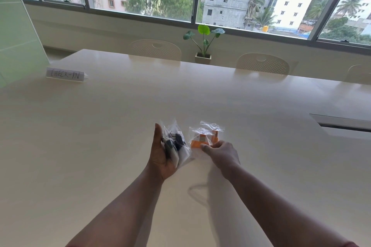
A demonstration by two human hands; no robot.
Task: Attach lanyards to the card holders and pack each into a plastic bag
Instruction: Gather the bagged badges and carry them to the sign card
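My left hand [160,152] holds clear plastic bags with black lanyards and card holders [176,144] inside, lifted a little above the table. To their right, clear bags with orange lanyards and holders [204,136] lie on the white table [120,116]. The fingers of my right hand [220,151] pinch the near edge of the orange bags. How many bags are in each bunch is hard to tell.
A folded paper sign reading CHECK-IN [65,75] stands at the far left. A small potted plant [203,46] sits at the far edge, with white chairs [155,50] behind the table. A cable slot [341,122] is set into the right side.
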